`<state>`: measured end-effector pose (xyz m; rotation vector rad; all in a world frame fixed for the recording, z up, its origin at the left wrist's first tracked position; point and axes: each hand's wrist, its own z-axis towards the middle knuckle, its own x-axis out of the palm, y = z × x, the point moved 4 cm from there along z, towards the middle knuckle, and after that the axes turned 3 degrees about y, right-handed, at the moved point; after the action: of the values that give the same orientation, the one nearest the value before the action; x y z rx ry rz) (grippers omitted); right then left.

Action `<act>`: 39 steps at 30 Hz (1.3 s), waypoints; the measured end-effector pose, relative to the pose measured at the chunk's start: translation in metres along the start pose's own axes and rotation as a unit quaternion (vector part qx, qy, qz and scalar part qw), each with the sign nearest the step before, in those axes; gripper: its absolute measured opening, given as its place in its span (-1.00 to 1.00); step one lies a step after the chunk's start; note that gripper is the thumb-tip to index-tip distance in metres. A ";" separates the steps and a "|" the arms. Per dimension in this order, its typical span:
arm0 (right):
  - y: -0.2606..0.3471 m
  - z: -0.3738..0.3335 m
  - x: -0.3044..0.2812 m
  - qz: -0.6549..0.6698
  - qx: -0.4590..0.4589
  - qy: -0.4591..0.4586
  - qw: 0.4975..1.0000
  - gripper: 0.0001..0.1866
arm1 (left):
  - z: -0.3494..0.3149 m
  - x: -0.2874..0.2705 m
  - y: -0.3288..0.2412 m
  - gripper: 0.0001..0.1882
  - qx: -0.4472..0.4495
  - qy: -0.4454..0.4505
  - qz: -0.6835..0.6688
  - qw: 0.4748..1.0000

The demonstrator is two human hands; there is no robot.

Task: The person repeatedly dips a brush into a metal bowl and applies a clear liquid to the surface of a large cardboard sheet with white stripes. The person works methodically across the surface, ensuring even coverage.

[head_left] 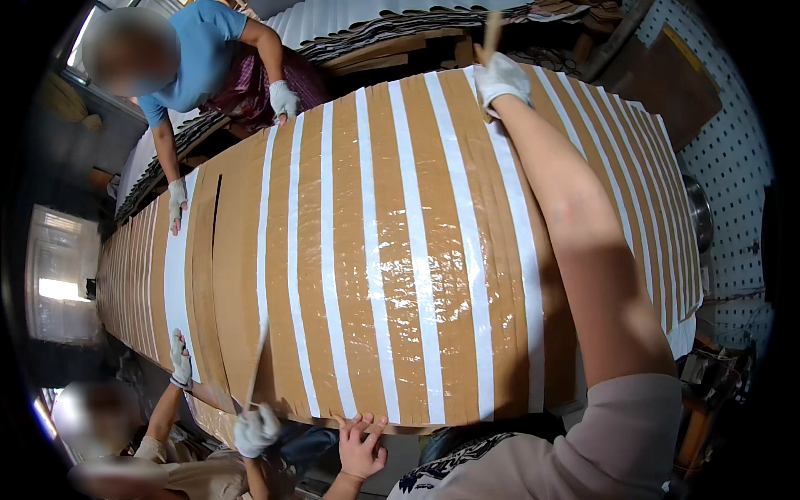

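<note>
A long spread of overlapping brown paper sheets (pixel 342 217) with white strips lies before me, its middle glossy. My right arm reaches across it to the far edge. There my right hand (pixel 502 79), in a white glove, is closed around a light wooden stick (pixel 492 37) that points up and away. The stick's lower end is hidden by the glove. My left hand (pixel 362 446) is bare and rests at the near edge of the sheets, its fingers bent and apart, touching the border.
Across the sheets a person in blue (pixel 204 54) has two gloved hands at their edge. Near left, another person's gloved hand (pixel 256 429) holds a thin stick (pixel 260 358) over the sheets. Layered sheets (pixel 358 25) lie behind. A metal bowl (pixel 698 212) stands beyond the right end.
</note>
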<state>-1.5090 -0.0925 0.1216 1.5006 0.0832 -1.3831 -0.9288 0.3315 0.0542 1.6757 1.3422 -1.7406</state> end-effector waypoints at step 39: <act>-0.073 -0.476 -0.178 0.034 -0.590 0.343 0.730 -0.76 | -0.132 0.152 -0.208 -0.31 -0.233 -0.191 -0.156 0.941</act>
<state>-1.2875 0.3707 0.1111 0.7587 1.1418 -0.3659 -1.0553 0.5893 0.0129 0.8557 1.7148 -1.6219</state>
